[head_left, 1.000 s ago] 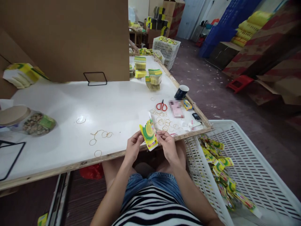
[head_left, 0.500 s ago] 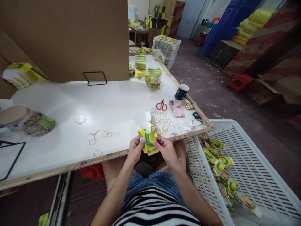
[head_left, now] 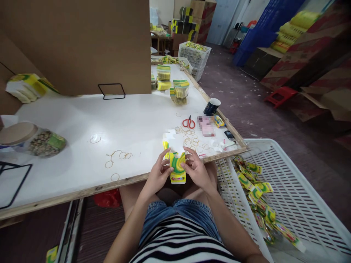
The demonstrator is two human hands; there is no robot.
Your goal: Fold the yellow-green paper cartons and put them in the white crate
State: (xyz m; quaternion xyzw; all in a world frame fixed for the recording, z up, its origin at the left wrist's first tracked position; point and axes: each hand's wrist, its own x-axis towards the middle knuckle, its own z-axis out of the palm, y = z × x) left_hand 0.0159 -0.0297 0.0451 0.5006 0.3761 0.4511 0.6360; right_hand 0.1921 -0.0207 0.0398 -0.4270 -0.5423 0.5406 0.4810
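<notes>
Between my hands, at the table's front edge, is a yellow-and-green printed carton with white flaps spread at its far end. My left hand grips its left side, thumb on the printed face. The right hand pinches the right side in the same way. Just beyond the carton, several rubber bands lie loose on the white tabletop. Red-handled scissors rest behind them.
To my right stands a white plastic crate holding several packaged items. A dark mug is near the table's right edge. Bundled cartons stand farther back. On the left are a jar and a black wire stand.
The carton has turned so its printed face is toward me, and its flaps have spread out. Both hands have shifted their hold along its sides.
</notes>
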